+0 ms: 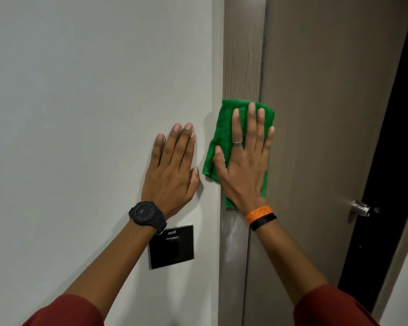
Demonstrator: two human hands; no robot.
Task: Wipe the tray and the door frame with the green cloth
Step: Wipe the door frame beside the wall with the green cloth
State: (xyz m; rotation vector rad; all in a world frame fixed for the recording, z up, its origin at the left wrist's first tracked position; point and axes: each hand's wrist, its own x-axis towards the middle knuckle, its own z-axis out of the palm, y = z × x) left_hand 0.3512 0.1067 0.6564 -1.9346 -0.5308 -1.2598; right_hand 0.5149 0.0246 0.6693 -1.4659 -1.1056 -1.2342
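Pale grey wall (80, 102) on the left, meeting a wood-grain door frame (243, 55) that runs top to bottom; brown door (320, 114) beyond it, ajar onto darkness, with a metal door handle (360, 208) near its right edge. Black wall switch plate (172, 248) low on the wall, just left of the frame. Left hand (172, 170) open and flat against the wall, fingers together, holding nothing; black watch (147, 216) on that wrist. Right hand (243, 168) open too, fingers spread, palm pressing the green cloth (222, 132) flat over the frame, overlapping the seam with the door. Ring on one finger, orange and black bands at the wrist. No tray in view. Faint damp sheen on the frame below the cloth, so probably mid-wipe. Risks: cloth only pinned by pressure, likely to slip or bunch if pressure eases; door ajar, could swing under a push; switch plate close enough to get bumped.
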